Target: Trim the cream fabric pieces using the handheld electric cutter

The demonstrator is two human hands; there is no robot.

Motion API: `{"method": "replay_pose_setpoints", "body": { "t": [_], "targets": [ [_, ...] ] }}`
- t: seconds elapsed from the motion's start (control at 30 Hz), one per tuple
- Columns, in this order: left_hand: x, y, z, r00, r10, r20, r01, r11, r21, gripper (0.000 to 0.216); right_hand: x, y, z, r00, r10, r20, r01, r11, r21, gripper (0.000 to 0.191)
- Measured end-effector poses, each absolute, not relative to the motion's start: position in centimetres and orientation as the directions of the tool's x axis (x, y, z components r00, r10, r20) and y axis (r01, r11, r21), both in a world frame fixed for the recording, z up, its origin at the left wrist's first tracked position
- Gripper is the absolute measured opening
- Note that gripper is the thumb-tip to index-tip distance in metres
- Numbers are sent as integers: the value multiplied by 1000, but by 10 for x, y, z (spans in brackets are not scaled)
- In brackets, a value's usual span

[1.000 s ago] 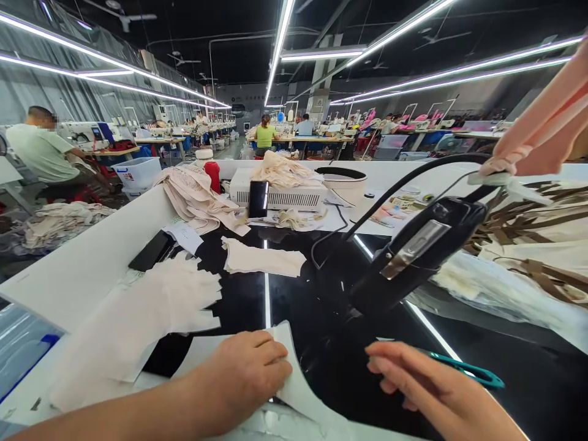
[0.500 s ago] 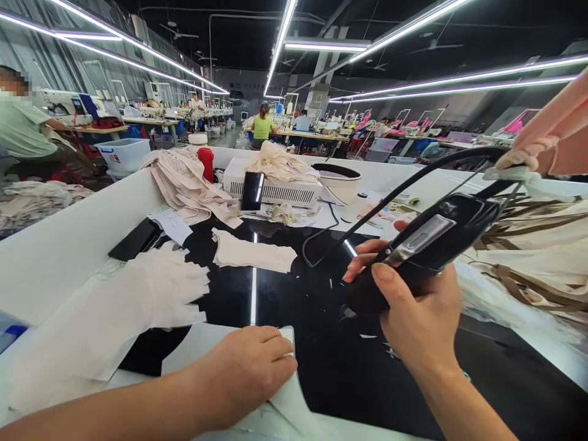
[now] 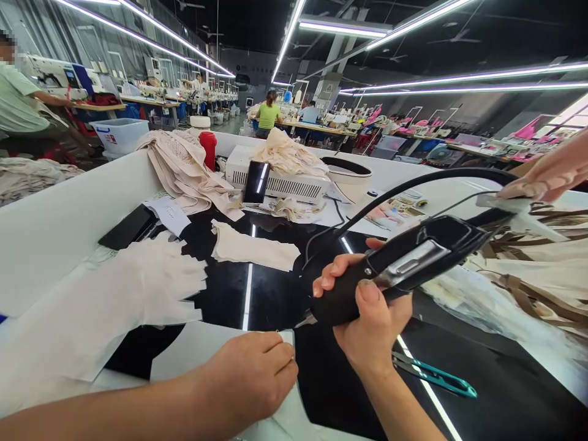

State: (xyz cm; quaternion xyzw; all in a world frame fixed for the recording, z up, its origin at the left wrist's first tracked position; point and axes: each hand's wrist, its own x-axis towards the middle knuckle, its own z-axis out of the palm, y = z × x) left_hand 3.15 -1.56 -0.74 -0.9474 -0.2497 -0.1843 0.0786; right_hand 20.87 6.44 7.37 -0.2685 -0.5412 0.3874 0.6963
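My right hand [image 3: 374,324] is wrapped round a black corded power tool [image 3: 413,260] with a metal plate on its side. The tool's small metal tip [image 3: 307,318] points down and left, close to my left hand [image 3: 257,373]. That hand's fingers are closed on the edge of a white fabric piece [image 3: 193,349] lying over the table's near edge. A narrow pale strip shows beside the fingertips. Whether the tip touches the fabric, I cannot tell. Teal-handled thread snips [image 3: 441,375] lie right of my right wrist.
Stacked white fabric pieces [image 3: 101,306] lie left, a cream piece [image 3: 255,246] on the black tabletop [image 3: 275,294]. Behind stand a phone [image 3: 256,182], a vented white box [image 3: 296,187] and a red bottle [image 3: 208,150]. Pinkish material [image 3: 546,171] with a white tie meets the tool's rear. Co-workers sit beyond.
My right hand has brought the power tool left and down, its tip now near my left hand. The snips have come into view. My left hand keeps its hold on the fabric.
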Motion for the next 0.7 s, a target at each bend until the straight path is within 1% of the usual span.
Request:
{"method": "replay_pose_setpoints", "body": {
  "t": [0.1,0.2,0.43,0.57,0.7],
  "targets": [
    [32,-17,-5,803,435,406,503,-861,-72,21,208,62,75,96,843,529,-256,534,-806,62],
    [32,-18,-5,806,424,413,496,-865,-81,23,210,59,78,65,858,510,-245,509,-825,61],
    [33,-15,-16,778,438,450,508,-860,-40,25,212,56,80,47,862,505,-253,499,-829,62],
    [34,-14,-19,742,454,492,526,-850,-9,21,209,56,77,58,840,539,-276,533,-800,54],
    [34,-17,-17,731,484,481,552,-834,2,21,208,55,75,71,824,562,-275,558,-783,50]
  ]
}}
